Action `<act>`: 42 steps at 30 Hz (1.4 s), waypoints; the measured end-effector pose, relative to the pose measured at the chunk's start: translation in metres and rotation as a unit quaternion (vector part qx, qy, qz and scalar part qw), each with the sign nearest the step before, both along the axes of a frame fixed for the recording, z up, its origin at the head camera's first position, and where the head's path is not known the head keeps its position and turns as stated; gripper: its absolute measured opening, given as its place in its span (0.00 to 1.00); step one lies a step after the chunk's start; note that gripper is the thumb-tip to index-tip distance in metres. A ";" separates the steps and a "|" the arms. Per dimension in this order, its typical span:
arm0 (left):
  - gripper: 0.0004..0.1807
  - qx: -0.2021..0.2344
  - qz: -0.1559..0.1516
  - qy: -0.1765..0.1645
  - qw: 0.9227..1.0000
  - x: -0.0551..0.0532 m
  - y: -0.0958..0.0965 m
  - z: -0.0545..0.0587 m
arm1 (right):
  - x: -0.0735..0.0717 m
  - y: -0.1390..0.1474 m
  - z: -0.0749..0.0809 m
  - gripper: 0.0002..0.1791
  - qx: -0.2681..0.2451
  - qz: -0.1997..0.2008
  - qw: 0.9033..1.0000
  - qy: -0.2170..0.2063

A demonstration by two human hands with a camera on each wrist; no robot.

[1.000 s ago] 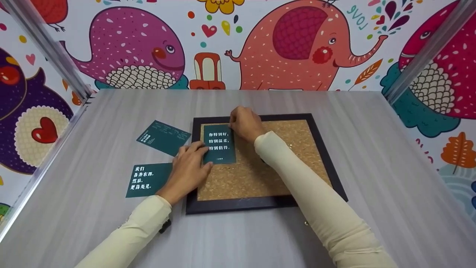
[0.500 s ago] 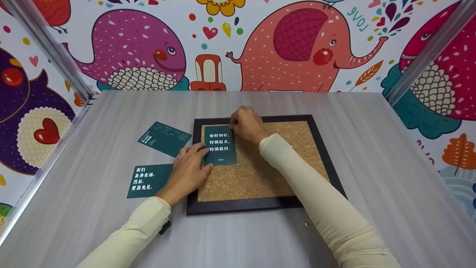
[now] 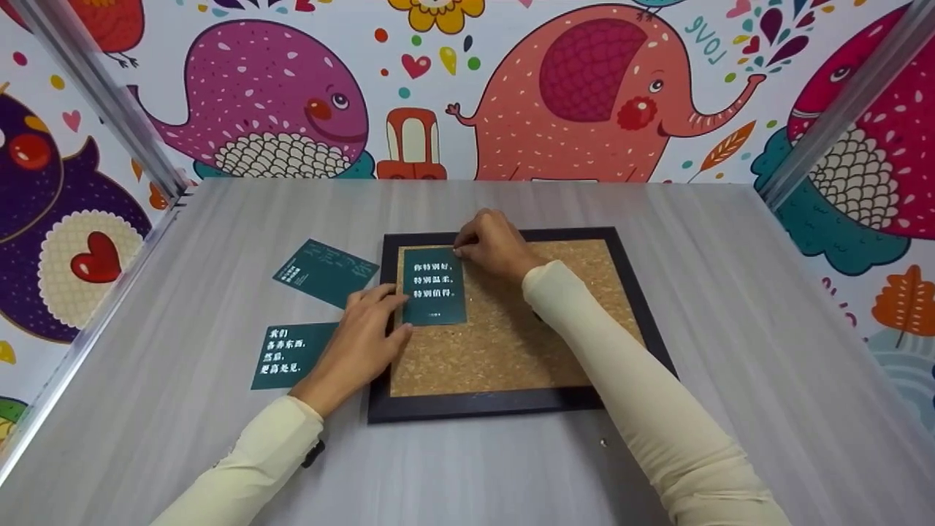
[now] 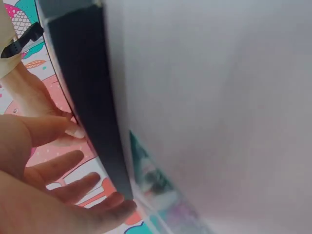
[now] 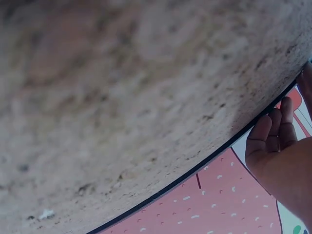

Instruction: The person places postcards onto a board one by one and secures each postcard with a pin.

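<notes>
A dark green card with white writing lies upright on the upper left of a black-framed cork board. My left hand rests across the board's left frame, its fairly straight fingertips at the card's left edge. At the card's top right corner, my right hand pinches with thumb and index finger. Whatever sits between these fingertips is tiny and mostly hidden; it seems a small tack. In the left wrist view, the left hand's spread fingers lie beside the black frame.
Two more green cards lie left of the board: a tilted card and, nearer, a card partly behind my left hand. A tiny shiny object is on the table in front. A patterned wall closes off the back.
My right wrist has shifted slightly to the right, with the fingertips still at the card's corner. The left hand has drawn back a little to the left. The card stays in place.
</notes>
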State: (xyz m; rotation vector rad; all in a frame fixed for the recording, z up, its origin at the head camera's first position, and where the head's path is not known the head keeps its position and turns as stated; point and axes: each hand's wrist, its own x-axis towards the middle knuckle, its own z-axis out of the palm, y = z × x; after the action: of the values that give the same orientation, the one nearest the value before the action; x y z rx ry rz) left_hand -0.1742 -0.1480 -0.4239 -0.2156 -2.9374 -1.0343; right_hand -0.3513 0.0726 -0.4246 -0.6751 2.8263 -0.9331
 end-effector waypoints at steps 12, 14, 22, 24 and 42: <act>0.22 -0.035 0.023 0.023 0.999 0.021 -0.025 0.007 | 0.001 0.000 0.002 0.09 0.007 0.001 1.000 -0.004; 0.22 -0.041 0.024 0.030 0.998 0.024 -0.029 0.007 | 0.002 0.001 0.002 0.09 0.007 0.004 1.000 0.001; 0.22 -0.042 0.027 0.043 0.998 0.032 -0.041 0.007 | 0.002 0.002 0.003 0.08 0.009 0.007 1.000 0.008; 0.22 -0.043 0.027 0.040 0.998 0.033 -0.043 0.007 | 0.001 0.003 0.002 0.08 0.008 0.006 1.000 0.006; 0.21 -0.054 0.048 0.046 0.996 0.030 -0.066 0.001 | -0.001 0.000 0.001 0.09 -0.001 0.011 1.000 0.010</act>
State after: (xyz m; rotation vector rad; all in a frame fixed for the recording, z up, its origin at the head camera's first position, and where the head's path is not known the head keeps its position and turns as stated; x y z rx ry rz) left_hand -0.1437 -0.2144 -0.4227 -0.1193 -2.8905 -0.8312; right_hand -0.3525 0.0730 -0.4241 -0.7192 2.8295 -0.9302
